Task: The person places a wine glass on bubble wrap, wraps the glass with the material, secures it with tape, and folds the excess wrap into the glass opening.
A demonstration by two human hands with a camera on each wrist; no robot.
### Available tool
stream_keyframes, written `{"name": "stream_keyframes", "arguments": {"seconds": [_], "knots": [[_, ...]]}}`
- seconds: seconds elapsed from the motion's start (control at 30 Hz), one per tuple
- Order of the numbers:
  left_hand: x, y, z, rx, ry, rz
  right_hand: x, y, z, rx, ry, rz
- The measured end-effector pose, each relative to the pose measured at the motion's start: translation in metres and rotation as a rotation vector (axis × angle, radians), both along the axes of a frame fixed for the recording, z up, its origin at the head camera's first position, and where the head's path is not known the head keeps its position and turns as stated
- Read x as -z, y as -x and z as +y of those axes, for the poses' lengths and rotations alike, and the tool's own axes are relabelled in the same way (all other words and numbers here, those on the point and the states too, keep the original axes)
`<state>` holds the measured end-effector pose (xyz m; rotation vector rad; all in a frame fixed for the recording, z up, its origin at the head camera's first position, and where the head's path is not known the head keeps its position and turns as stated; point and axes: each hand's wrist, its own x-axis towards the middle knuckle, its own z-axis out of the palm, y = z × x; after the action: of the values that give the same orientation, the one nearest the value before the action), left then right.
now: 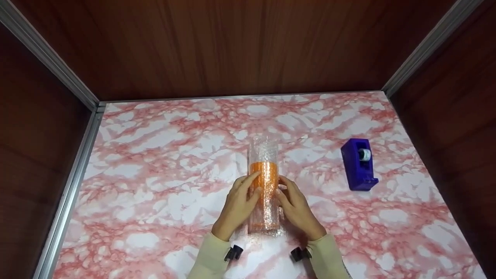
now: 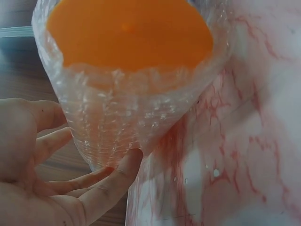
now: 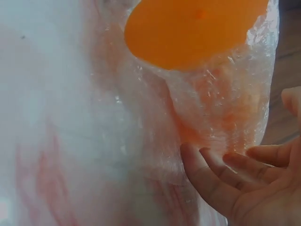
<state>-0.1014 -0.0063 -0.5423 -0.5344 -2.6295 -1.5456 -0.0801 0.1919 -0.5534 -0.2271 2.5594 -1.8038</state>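
An orange cylinder (image 1: 268, 180) wrapped in clear bubble wrap (image 1: 266, 149) lies lengthwise at the middle of the table. Its flat, round orange end (image 2: 131, 35) faces the wrists, and the wrap extends past both ends. My left hand (image 1: 237, 203) lies along the left side, index finger and thumb on the wrap, fingers fairly straight. On the opposite side my right hand (image 1: 298, 209) touches the wrap with thumb and relaxed fingers. In the right wrist view, fingertips (image 3: 190, 153) meet a loose layer of wrap beneath the cylinder.
A purple tape dispenser (image 1: 358, 164) with a small roll stands to the right on the red-and-white marbled tabletop (image 1: 155, 155). Dark wood panels (image 1: 240, 46) with metal edge strips enclose the back and both sides.
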Motion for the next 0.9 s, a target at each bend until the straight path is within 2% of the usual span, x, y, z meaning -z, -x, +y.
{"name": "stream_keyframes", "arguments": {"seconds": [0.07,0.2,0.37,0.5,0.67,0.9], "knots": [[0.0,-0.0001,0.0003,0.002,-0.003,-0.004,0.0092,0.0015,0.0038,-0.013,0.0,0.025],[-0.0005,-0.0002,0.0006,-0.004,0.002,-0.002,0.0102,0.0011,0.0064,-0.047,-0.014,0.068],[-0.0017,0.0,0.0011,-0.024,-0.026,-0.015,0.0097,0.0007,0.0084,-0.057,-0.06,0.076],[-0.0007,0.0007,0.0007,-0.036,-0.055,-0.056,0.0106,0.0003,0.0091,-0.048,-0.086,0.088],[0.002,-0.0001,-0.0011,-0.017,-0.047,-0.095,0.0108,-0.0001,0.0089,-0.02,-0.098,0.102],[0.0054,0.0005,-0.0034,0.027,-0.076,-0.111,0.0074,0.0008,0.0085,0.037,-0.148,0.208]]}}
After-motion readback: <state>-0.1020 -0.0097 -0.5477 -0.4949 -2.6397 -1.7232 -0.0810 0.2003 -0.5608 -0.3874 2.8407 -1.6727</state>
